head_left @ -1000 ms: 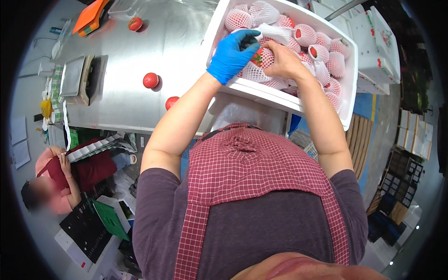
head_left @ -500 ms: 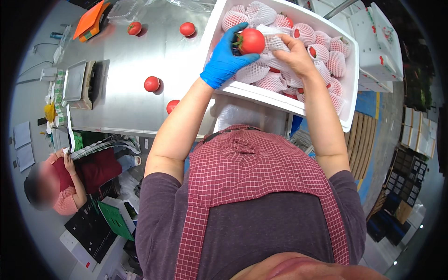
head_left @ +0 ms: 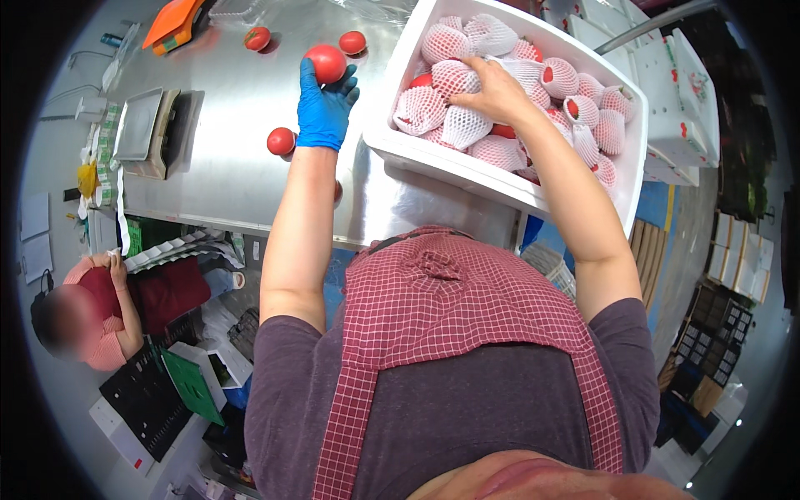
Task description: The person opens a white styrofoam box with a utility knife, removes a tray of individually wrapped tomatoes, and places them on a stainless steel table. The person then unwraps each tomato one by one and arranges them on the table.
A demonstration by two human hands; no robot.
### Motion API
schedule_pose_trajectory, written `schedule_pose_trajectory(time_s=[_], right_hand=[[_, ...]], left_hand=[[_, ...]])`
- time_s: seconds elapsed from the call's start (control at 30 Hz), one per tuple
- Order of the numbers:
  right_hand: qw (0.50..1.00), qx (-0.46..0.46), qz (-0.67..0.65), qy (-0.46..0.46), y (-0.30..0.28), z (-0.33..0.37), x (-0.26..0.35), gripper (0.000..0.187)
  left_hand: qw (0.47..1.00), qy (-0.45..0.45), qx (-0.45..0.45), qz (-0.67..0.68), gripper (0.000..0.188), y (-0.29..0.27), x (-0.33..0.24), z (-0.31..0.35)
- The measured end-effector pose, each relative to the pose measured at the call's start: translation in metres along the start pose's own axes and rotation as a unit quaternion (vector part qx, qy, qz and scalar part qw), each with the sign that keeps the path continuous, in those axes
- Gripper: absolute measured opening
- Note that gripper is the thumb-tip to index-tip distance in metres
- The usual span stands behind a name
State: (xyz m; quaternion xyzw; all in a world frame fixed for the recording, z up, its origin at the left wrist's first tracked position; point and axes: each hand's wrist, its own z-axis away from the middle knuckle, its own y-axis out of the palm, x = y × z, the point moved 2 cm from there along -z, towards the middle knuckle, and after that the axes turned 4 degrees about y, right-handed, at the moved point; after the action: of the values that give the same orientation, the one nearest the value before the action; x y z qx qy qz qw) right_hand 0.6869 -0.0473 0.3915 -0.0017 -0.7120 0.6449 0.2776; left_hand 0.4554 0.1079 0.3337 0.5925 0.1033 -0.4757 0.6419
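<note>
My left hand (head_left: 323,112), in a blue glove, holds a bare red tomato (head_left: 325,63) above the metal table. At the box, the thumb and fingers of my bare right hand (head_left: 498,90) close round a tomato in a white foam net (head_left: 455,78). The white foam box (head_left: 500,188) holds several net-sleeved tomatoes, with red skin showing through or at the ends. Loose tomatoes lie on the table: one at the back (head_left: 257,38), another beside the held tomato (head_left: 352,42), and a third left of my wrist (head_left: 281,141). My left forearm mostly hides one more.
The metal table (head_left: 225,179) carries a scale (head_left: 143,132) on the left, an orange device (head_left: 173,27) and a clear plastic tray (head_left: 240,12) at the back. White boxes (head_left: 685,92) stand beyond the foam box. Another person (head_left: 108,312) is at the lower left.
My left hand has moved left, out from over the box, carrying the bare tomato. My right hand has let go of the white foam net it held and moved left onto a netted tomato.
</note>
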Motion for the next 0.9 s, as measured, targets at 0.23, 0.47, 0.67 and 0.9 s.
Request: schedule_pose_trajectory(time_s=[0.23, 0.47, 0.67, 0.9], right_hand=[[0.999, 0.011, 0.026, 0.021, -0.024, 0.012, -0.015, 0.039], [0.989, 0.113, 0.057, 0.075, -0.039, 0.054, -0.032, 0.038], [0.976, 0.184, -0.109, 0.046, -0.036, 0.059, -0.058, 0.051], [0.974, -0.002, -0.221, 0.043, -0.037, 0.029, -0.067, 0.038]], left_hand=[[0.970, 0.092, -0.050, -0.220, 0.062, -0.019, 0.012, 0.008], [0.670, 0.362, 0.308, -0.570, 0.053, 0.101, 0.028, 0.041], [0.512, 0.264, 0.318, -0.753, 0.064, 0.128, 0.063, 0.025], [0.609, 0.278, 0.265, -0.694, 0.065, 0.130, 0.049, 0.029]])
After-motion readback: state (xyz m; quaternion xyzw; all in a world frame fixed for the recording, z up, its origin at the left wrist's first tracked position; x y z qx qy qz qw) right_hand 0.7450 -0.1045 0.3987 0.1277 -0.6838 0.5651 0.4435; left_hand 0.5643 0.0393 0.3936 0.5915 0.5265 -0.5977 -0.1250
